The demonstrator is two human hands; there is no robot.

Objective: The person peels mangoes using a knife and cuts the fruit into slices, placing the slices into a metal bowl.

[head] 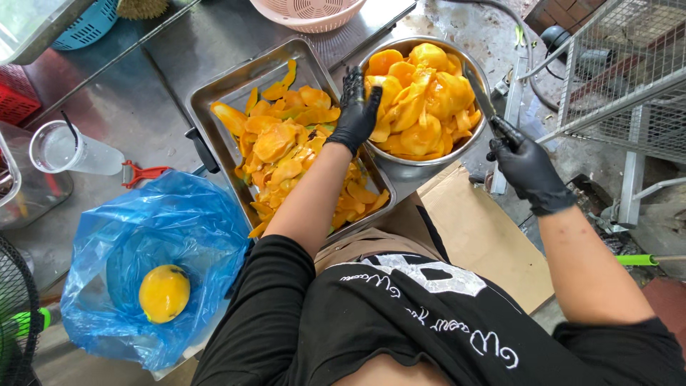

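The left hand [355, 107], in a black glove, is reaching forward over the seam between the tray and the bowl, its fingers spread loosely and gripping nothing; the fingertips are touching the peeled mango pieces [421, 96] at the bowl's near-left edge.

At the far left, a clear plastic cup [61, 149] with a straw is lying on the dark steel table [143, 93], and a red-handled peeler [141, 174] is lying just beside it. Below them a blue plastic bag [153, 236] is sitting open with one whole yellow mango [164, 293] resting inside it. Next to the bag, a rectangular metal tray [236, 82] is holding a heap of orange-yellow mango peels [286, 154], which the left forearm is crossing over. Beyond the tray a pink plastic colander [309, 13] is standing at the table's far edge.

To the right of the tray, touching its corner, a round steel bowl [423, 159] is sitting piled with the mango pieces. The right hand [527, 170], also gloved in black, is closed around the handle of a knife [480, 93], whose blade is slanting up across the bowl's right rim. Under that arm a sheet of brown cardboard [486, 239] is lying, and at the far right a wire-mesh cage [622, 64] is standing on the wet floor.
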